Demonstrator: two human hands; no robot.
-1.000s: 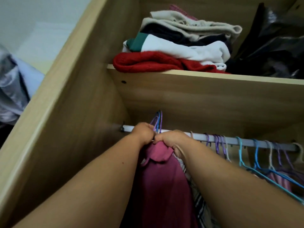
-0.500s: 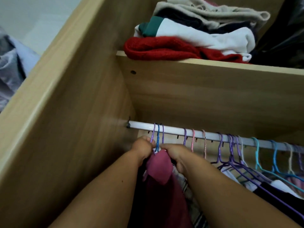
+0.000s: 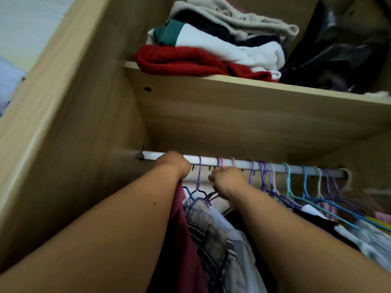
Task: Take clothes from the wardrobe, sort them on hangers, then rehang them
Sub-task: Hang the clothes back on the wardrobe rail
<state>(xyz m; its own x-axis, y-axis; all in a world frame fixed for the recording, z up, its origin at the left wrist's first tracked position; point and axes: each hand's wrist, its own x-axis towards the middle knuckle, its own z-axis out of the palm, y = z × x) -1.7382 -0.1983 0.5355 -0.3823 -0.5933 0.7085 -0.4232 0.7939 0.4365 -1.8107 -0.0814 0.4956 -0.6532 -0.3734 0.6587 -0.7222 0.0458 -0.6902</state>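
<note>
Records left hand (image 3: 173, 166) clenched at the clothes rail's (image 3: 296, 167) left end, seemingly round the hanger hook of the maroon shirt (image 3: 182, 240) hanging beneath. Cannot tell the right hand's (image 3: 226, 181) grip among neighbouring hangers (image 3: 263, 176). Judges shirt soft, light, slip-prone; advises holding the stiff hook, not cloth.

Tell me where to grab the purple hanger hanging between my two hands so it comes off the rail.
Pinch the purple hanger on its straight neck, just above the twist where the shoulders split. Come in from the front, through the gap between the left hand and right hand. Its hook sits over the rail, so lifting should free it.
</note>
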